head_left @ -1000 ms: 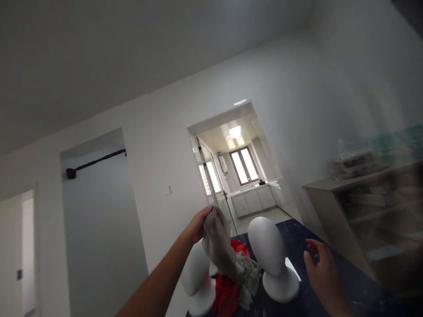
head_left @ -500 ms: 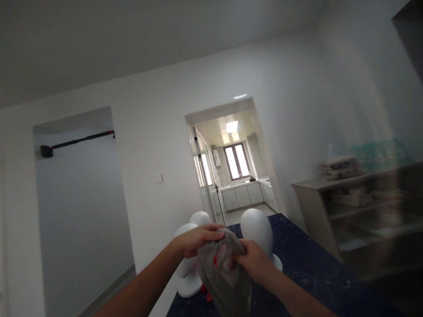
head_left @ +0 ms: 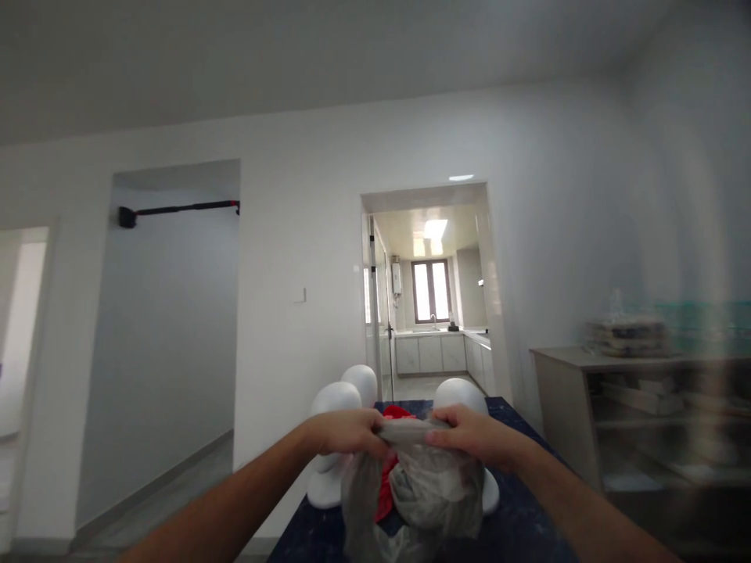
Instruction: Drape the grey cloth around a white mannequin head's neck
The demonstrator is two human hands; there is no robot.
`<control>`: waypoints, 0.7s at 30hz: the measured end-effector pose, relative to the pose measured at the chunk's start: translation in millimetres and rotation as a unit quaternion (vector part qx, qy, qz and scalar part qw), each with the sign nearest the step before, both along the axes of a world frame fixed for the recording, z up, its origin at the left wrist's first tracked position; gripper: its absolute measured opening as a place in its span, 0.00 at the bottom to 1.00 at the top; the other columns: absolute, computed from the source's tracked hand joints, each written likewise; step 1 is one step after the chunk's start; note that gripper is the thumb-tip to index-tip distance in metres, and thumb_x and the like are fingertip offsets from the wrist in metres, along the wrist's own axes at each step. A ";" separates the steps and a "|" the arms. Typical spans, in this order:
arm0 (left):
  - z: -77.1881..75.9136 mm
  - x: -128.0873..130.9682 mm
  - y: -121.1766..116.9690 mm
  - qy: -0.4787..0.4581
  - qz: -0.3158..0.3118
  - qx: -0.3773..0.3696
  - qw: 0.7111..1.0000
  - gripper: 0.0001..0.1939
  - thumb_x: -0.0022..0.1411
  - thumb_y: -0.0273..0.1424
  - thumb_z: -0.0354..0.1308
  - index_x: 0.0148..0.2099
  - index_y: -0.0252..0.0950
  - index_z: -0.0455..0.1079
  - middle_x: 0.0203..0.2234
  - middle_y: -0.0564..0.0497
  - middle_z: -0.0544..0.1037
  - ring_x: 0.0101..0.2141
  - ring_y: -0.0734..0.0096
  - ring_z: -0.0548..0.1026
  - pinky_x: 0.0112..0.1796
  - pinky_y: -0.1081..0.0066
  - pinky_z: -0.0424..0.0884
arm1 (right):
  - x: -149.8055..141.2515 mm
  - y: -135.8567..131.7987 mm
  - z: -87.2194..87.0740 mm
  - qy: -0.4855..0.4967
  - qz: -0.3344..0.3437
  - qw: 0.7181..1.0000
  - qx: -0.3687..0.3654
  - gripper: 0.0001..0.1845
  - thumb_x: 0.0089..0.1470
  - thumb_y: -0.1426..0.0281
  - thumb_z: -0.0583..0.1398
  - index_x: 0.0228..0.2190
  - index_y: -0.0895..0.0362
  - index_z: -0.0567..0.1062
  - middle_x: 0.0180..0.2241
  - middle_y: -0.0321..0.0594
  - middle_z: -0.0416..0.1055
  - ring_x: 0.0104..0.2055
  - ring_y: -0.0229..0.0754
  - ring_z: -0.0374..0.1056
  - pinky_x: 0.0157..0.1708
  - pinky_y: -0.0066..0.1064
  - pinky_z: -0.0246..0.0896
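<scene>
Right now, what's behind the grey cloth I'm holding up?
Behind the grey cloth show a red cloth, part of a white mannequin head and the dark table. The head's lower part is covered.

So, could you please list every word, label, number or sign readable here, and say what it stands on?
None can be read.
The grey cloth held by the left hand and right hand shows no print.
The white heads and the red cloth are plain.
The packages on the shelf are too blurred to read.
The wall switch bears no visible marking.
</scene>
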State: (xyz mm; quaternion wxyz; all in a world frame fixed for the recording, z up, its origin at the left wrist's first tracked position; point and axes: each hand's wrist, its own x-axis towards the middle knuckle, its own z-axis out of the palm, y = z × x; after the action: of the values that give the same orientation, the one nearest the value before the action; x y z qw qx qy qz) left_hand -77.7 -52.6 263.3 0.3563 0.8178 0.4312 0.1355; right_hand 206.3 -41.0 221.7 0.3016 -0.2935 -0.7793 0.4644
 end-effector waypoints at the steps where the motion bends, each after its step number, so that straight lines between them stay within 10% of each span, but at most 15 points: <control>1: 1.0 0.1 -1.0 -0.054 -0.011 -0.026 0.998 0.09 0.53 0.37 0.69 0.31 0.36 0.81 0.27 0.54 0.80 0.31 0.69 0.75 0.37 0.72 0.70 | 2.3 -1.2 1.2 -0.018 0.026 1.000 -0.003 0.23 0.51 0.53 0.70 0.43 0.55 0.81 0.32 0.34 0.77 0.30 0.36 0.68 0.30 0.25 0.60; 6: 6.8 20.8 -5.7 -0.272 -0.065 -0.159 0.947 0.12 0.59 0.39 0.67 0.35 0.34 0.78 0.26 0.49 0.79 0.31 0.65 0.79 0.36 0.68 0.75 | -4.4 -1.0 -9.1 -0.117 0.109 0.987 -0.013 0.27 0.41 0.59 0.76 0.44 0.55 0.83 0.42 0.37 0.82 0.43 0.45 0.74 0.41 0.29 0.68; 11: 21.2 53.8 -7.3 -0.338 -0.081 -0.143 0.927 0.10 0.63 0.37 0.66 0.39 0.34 0.77 0.19 0.59 0.67 0.20 0.76 0.71 0.30 0.70 0.75 | -44.4 -1.7 -40.9 0.153 0.080 0.983 -0.053 0.31 0.40 0.67 0.77 0.48 0.54 0.79 0.45 0.40 0.81 0.48 0.48 0.75 0.50 0.37 0.68; 16: 59.4 61.5 -9.6 -0.389 -0.088 -0.129 0.908 0.16 0.65 0.34 0.65 0.52 0.32 0.78 0.20 0.62 0.62 0.19 0.82 0.63 0.29 0.74 0.74 | -57.2 0.6 -61.3 0.199 0.160 0.957 -0.139 0.24 0.45 0.63 0.74 0.43 0.60 0.78 0.35 0.44 0.81 0.36 0.48 0.78 0.40 0.41 0.73; 21: 100.5 49.6 -4.8 -0.517 -0.092 -0.073 0.848 0.16 0.67 0.29 0.61 0.55 0.30 0.76 0.21 0.62 0.62 0.18 0.83 0.61 0.30 0.76 0.75 | -3.6 22.8 -47.4 0.144 0.108 0.975 -0.130 0.28 0.40 0.64 0.77 0.42 0.60 0.77 0.25 0.32 0.74 0.22 0.37 0.71 0.30 0.35 0.73</control>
State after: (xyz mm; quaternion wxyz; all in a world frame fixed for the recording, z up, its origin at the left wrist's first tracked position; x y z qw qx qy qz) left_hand -28.1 -57.3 363.8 0.5975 0.6367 0.1161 0.4734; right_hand 202.8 -18.2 174.3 0.3183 -0.1745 -0.6875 0.6290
